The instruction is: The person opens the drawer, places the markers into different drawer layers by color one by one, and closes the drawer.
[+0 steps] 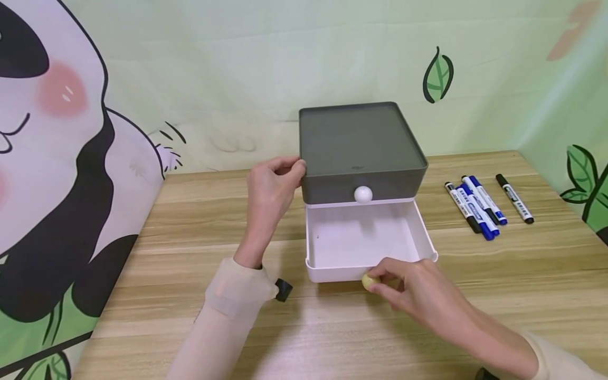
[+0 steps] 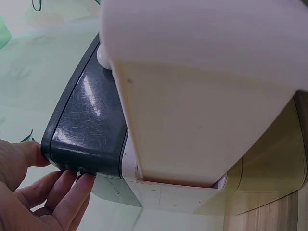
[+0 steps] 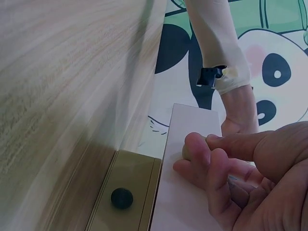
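A small drawer unit stands on the table, with a dark grey top section point(image 1: 361, 140) that has a white knob point(image 1: 363, 194). Below it, a white drawer point(image 1: 332, 274) is pulled out and its inside looks bare. My right hand point(image 1: 420, 285) pinches the pale yellow knob point(image 1: 368, 282) on that drawer's front between thumb and fingers. At the unit's left front corner, my left hand point(image 1: 273, 190) grips the grey section; the left wrist view shows thumb and fingers point(image 2: 72, 199) on either side of its edge. A tan lower drawer point(image 3: 137, 175) with a black knob point(image 3: 121, 198) appears in the right wrist view.
To the right of the unit lies a cluster of several blue and black markers point(image 1: 475, 206). One black marker point(image 1: 515, 198) lies apart, farther right. Behind the wooden table point(image 1: 190, 237) hangs a printed panda backdrop point(image 1: 214, 63).
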The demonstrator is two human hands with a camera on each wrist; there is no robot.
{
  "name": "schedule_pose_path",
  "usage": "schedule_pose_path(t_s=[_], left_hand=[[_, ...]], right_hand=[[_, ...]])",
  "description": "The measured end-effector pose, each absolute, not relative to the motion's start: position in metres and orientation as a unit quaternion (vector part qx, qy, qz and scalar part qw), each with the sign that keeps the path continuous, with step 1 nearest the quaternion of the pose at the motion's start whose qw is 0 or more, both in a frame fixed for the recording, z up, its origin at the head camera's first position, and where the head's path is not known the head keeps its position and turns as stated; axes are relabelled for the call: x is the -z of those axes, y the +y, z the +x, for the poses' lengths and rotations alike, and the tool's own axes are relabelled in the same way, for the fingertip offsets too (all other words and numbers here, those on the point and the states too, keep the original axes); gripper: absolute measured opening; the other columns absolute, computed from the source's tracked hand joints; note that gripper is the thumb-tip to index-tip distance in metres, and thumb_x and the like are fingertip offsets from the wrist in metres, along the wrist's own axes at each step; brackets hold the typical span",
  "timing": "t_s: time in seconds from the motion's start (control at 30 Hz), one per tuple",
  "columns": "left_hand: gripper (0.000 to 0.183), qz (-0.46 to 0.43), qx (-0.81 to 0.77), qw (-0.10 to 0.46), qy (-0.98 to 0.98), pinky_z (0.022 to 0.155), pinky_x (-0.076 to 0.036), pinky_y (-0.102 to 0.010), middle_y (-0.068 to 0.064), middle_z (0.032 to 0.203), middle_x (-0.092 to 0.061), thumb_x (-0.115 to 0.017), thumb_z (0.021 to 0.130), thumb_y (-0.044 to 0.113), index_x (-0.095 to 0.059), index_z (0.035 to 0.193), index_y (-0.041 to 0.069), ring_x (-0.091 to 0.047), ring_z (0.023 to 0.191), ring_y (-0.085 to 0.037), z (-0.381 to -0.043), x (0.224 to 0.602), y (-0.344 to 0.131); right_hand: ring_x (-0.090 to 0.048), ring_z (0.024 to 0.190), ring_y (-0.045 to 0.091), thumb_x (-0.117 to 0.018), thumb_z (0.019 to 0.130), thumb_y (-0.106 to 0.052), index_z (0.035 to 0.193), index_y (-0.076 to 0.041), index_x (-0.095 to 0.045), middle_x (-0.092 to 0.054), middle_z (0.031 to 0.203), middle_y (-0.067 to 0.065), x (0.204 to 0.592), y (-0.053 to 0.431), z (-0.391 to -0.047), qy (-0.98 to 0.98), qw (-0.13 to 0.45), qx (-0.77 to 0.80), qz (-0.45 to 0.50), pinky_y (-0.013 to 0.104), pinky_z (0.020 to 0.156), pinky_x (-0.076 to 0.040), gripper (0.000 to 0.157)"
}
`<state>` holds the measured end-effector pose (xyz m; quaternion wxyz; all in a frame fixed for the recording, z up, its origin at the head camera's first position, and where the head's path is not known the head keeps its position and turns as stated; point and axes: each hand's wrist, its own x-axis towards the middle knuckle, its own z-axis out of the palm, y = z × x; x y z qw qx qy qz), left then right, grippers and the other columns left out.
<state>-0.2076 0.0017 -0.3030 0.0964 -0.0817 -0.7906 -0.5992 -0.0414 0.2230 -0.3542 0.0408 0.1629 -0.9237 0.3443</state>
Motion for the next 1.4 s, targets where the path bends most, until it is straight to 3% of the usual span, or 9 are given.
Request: schedule_pose_path(t_s=[0.27, 0.87, 1.17, 1.4], left_hand=[[0.024, -0.083, 0.6, 0.094, -0.79, 0.076, -0.061, -0.03, -0.006, 0.095, -0.076, -0.072, 0.095, 0.021, -0.08, 0.11, 0.004, -0.075, 0.077, -0.016, -0.208, 0.304, 0.001], [0.023, -0.091, 0.606, 0.093, -0.785, 0.075, -0.061, -0.03, -0.007, 0.095, -0.076, -0.071, 0.095, 0.02, -0.08, 0.11, 0.004, -0.075, 0.076, -0.017, -0.207, 0.303, 0.0], [0.024, -0.093, 0.609, 0.096, -0.782, 0.076, -0.061, -0.03, -0.007, 0.097, -0.076, -0.071, 0.096, 0.02, -0.08, 0.111, 0.003, -0.075, 0.077, -0.017, -0.207, 0.304, 0.0], [0.024, -0.094, 0.61, 0.096, -0.781, 0.077, -0.061, -0.029, -0.008, 0.097, -0.076, -0.071, 0.096, 0.018, -0.079, 0.112, 0.003, -0.075, 0.078, -0.018, -0.208, 0.304, 0.001]], right_hand=[[-0.052, 0.051, -0.008, -0.08, 0.09, -0.016, 0.1, -0.02, -0.077, -0.074, 0.082, -0.014, 0.357, 0.222, -0.032, -0.925, 0.054, -0.337, 0.168, 0.021, 0.044, -0.041, 0.011], [-0.049, 0.059, -0.005, -0.08, 0.092, -0.026, 0.102, -0.027, -0.078, -0.074, 0.089, -0.019, 0.363, 0.222, -0.015, -0.938, 0.011, -0.32, 0.134, 0.021, 0.05, -0.043, 0.011], [-0.061, 0.072, -0.008, -0.081, 0.091, -0.022, 0.102, -0.023, -0.078, -0.077, 0.09, -0.014, 0.371, 0.223, -0.008, -0.929, 0.019, -0.333, 0.163, 0.02, 0.055, -0.049, 0.012], [-0.06, 0.073, -0.008, -0.078, 0.094, -0.026, 0.106, -0.024, -0.079, -0.077, 0.093, -0.013, 0.371, 0.225, -0.007, -0.933, 0.008, -0.322, 0.161, 0.021, 0.058, -0.051, 0.012]])
